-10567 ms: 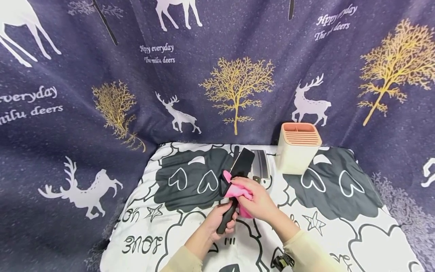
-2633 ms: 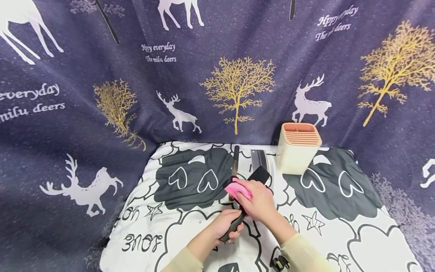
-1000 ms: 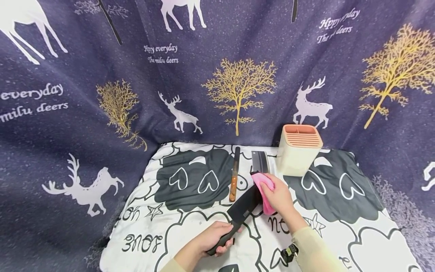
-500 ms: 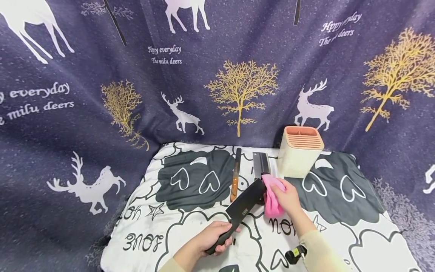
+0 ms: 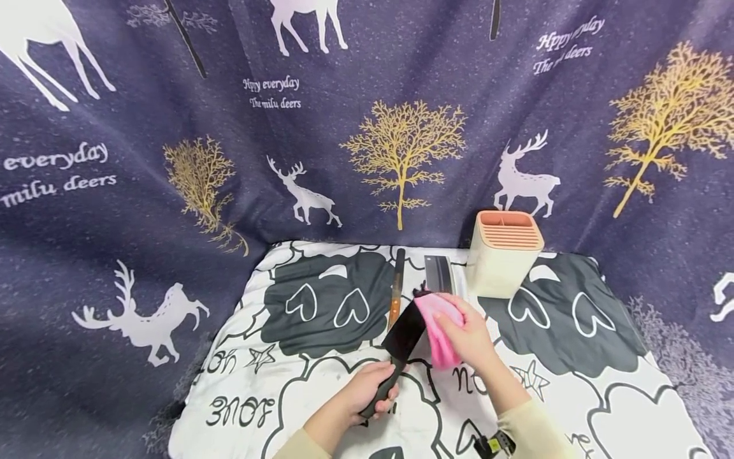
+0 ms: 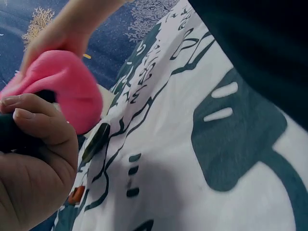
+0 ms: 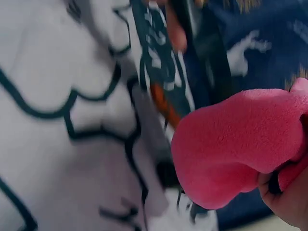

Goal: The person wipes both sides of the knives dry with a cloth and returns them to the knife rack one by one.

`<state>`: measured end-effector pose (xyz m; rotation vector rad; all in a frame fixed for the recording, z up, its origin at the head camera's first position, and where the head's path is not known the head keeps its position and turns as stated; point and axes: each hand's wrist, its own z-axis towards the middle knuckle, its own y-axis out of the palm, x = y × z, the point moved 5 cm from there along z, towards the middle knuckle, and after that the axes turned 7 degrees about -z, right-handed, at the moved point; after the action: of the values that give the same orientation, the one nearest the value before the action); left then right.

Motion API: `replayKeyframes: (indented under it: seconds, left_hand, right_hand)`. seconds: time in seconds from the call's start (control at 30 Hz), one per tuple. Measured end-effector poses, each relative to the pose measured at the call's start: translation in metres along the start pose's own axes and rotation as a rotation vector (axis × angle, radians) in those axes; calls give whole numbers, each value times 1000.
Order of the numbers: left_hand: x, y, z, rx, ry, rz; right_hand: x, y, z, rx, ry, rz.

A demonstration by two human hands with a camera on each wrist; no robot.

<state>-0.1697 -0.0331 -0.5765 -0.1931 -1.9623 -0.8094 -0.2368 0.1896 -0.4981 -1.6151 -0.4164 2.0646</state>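
Observation:
My left hand (image 5: pixel 369 392) grips the black handle of a cleaver whose dark, broad blade (image 5: pixel 403 333) slants up and away over the bed-like surface. In my right hand (image 5: pixel 473 335) is a pink cloth (image 5: pixel 440 331) with a dark edge, lying over the far end of the blade. In the left wrist view, my curled left fingers (image 6: pixel 41 120) wrap the handle, and the bunched cloth (image 6: pixel 72 91) is just beyond. The right wrist view shows the cloth (image 7: pixel 226 144) bulging from my right hand (image 7: pixel 288 197), the left-hand fingers behind it.
Beyond the cleaver lies a narrow knife (image 5: pixel 395 296) with a wooden handle. Another cleaver (image 5: pixel 438 273) lies to its right, partly hidden by the cloth. A cream knife block (image 5: pixel 499 271) with a slotted orange top stands at the back right, before a hanging dark fabric (image 5: pixel 321 127).
Over the last half second my right hand and the cloth have moved left, farther over the blade, and the cleaver has turned steeper. Several seconds ago the cloth was wrapped near the handle.

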Motion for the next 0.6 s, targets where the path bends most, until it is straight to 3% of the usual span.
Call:
replayKeyframes:
  seconds: [0.17, 0.3, 0.43, 0.6]
  left_hand:
    - [1, 8, 7, 2, -3, 11]
    - [2, 13, 9, 7, -14, 33]
    - [0, 16, 9, 18, -24, 46]
    - [-2, 16, 6, -25, -30, 44]
  right_hand:
    - [-35, 27, -16, 16, -247, -57]
    - [-47, 44, -27, 47, -420, -154]
    - [-49, 53, -32, 47, -499, -243]
    - [-41, 55, -31, 79, -518, -268]
